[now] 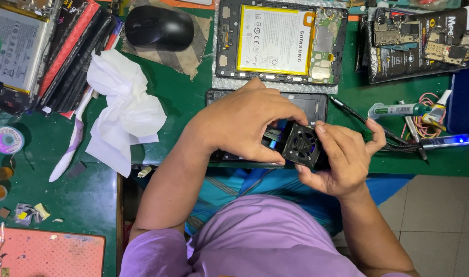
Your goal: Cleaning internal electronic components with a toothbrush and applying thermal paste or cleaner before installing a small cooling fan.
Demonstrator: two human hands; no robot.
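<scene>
We've got the small black square cooling fan [302, 145] gripped in both hands over the near edge of the green desk [183, 97]: right hand [342, 159] fingers clamped on its 3 and 6 o'clock sides, left hand [244, 125] fingers pinching its 9 o'clock edge. Opened tablet with yellow-framed white battery [278, 41] at 12 o'clock, crumpled white tissue [124, 110] at 9 o'clock.

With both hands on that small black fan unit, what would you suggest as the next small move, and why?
Probably lower the small black fan unit onto the dark phone lying under the hands. The right hand cradles its side and bottom while the left hand pinches its left edge, so it hangs in the air above the green mat. Resting it would likely steady the work.
</scene>
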